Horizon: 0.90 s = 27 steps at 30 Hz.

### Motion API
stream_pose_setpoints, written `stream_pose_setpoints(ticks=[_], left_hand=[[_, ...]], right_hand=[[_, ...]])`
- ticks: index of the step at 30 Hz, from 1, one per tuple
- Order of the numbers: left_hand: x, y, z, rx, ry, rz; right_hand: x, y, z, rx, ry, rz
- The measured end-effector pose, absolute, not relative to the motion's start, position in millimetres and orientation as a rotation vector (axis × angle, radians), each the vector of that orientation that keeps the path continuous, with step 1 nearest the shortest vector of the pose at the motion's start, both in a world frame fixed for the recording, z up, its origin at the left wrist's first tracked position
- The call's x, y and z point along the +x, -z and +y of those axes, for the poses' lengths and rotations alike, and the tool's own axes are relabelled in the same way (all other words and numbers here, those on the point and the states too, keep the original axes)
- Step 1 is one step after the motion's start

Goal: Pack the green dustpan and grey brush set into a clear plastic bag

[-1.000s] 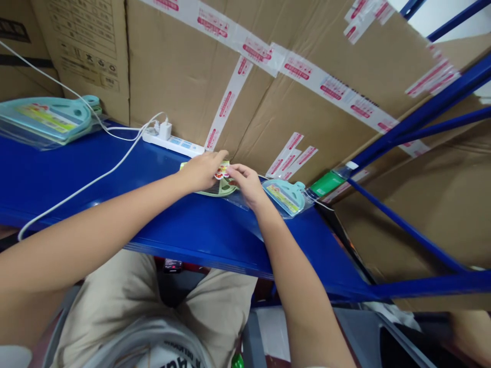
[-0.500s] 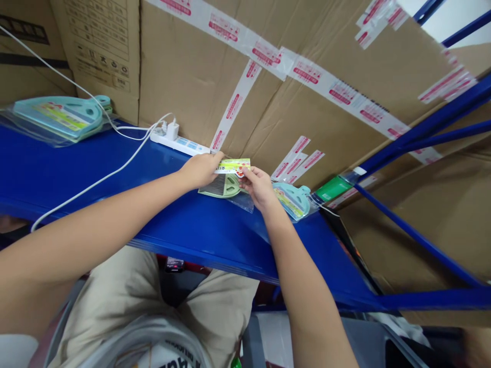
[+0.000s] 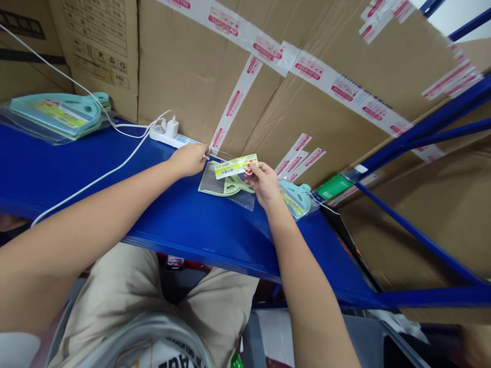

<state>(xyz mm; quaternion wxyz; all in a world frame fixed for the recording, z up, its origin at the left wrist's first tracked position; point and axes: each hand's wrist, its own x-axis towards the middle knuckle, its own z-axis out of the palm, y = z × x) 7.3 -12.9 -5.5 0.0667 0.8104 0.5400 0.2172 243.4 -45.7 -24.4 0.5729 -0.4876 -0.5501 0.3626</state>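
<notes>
My right hand (image 3: pixel 264 184) pinches the right end of a yellow-green printed label card (image 3: pixel 235 165), held just above a pale green small dustpan-and-brush set (image 3: pixel 220 185) lying on a clear plastic bag (image 3: pixel 245 198) on the blue shelf (image 3: pixel 161 214). My left hand (image 3: pixel 190 158) is closed at the far left corner of that set, fingers pinched on what looks like the edge of the clear bag. A teal set in a bag (image 3: pixel 294 199) lies just right of my right hand.
A stack of bagged teal sets (image 3: pixel 53 115) sits at the shelf's far left. A white power strip (image 3: pixel 172 138) with a plugged charger and white cables (image 3: pixel 95 179) runs along the back. Taped cardboard boxes (image 3: pixel 307 102) form the back wall. Blue rack beams (image 3: pixel 422 128) cross the right.
The label card has come off the green set and moved up and right in my right hand. My left hand let go of the card and shifted left to the bag's corner.
</notes>
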Motion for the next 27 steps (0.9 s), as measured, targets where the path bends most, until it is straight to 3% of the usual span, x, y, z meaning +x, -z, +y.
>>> stream_pose_setpoints(ticks=[6,11,18,24,27], left_hand=[[18.8,8.6,-14.8,2.22,-1.021,1.177],[40.8,9.3,-26.3,1.972,-1.072,0.856],[43.8,9.6,-29.1,1.723,-0.965,0.805],[44.8,10.1,-28.9,1.557,-1.064,0.948],[44.8,12.6,-27.5,1.494,-1.086,1.04]], right_hand=[[241.7,23.1,-47.8,-1.155,-0.844,-1.328],[236.6,23.1,-50.2,-1.118,-0.869,-1.365],[236.6,28.9,-44.7,-1.197,-0.822,-1.376],[240.0,4.5,-70.3,-1.196,-0.322,-1.413],[216.0,-10.5,-118.1,-1.112,-0.541,-1.694]])
